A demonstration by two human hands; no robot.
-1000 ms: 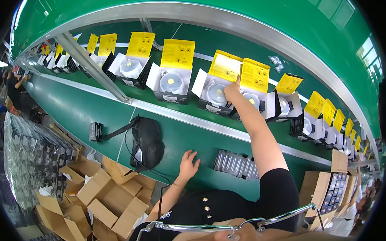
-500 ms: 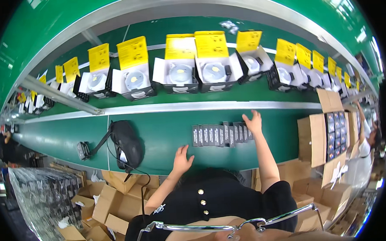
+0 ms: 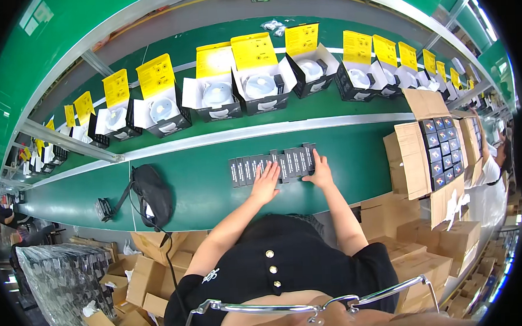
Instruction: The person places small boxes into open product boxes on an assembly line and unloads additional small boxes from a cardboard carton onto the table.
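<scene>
Many dark boxes (image 3: 296, 164) in row; left hand (image 3: 264, 189) on middle, fingers spread; right hand (image 3: 322, 174) at right end, fingers wide.

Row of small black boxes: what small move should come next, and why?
Probably close the right hand on the end box and lift it slightly: the hand sits right at that box, which stands a little farther back than the boxes just beside it. The left hand, over the middle of the row, could steady the rest.
</scene>
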